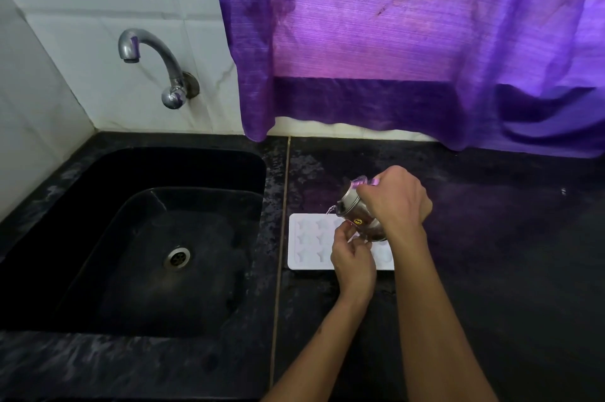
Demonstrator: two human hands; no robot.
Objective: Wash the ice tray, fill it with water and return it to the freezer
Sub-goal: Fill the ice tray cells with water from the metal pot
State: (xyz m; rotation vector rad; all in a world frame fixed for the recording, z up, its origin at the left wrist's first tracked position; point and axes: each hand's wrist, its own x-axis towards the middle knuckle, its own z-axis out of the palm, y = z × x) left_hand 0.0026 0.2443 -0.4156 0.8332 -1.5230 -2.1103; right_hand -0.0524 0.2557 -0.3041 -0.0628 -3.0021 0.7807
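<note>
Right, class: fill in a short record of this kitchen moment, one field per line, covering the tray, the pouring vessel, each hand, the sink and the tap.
ice tray: white, star-shaped moulds, flat on the black counter right of the sink
glass: tilted over the tray, a thin stream of water leaving its lip
right hand: grips the glass from above
left hand: over the tray, fingers curled at the glass's lower side
sink: black, steel drain, nothing in it
tap: no water running
</note>
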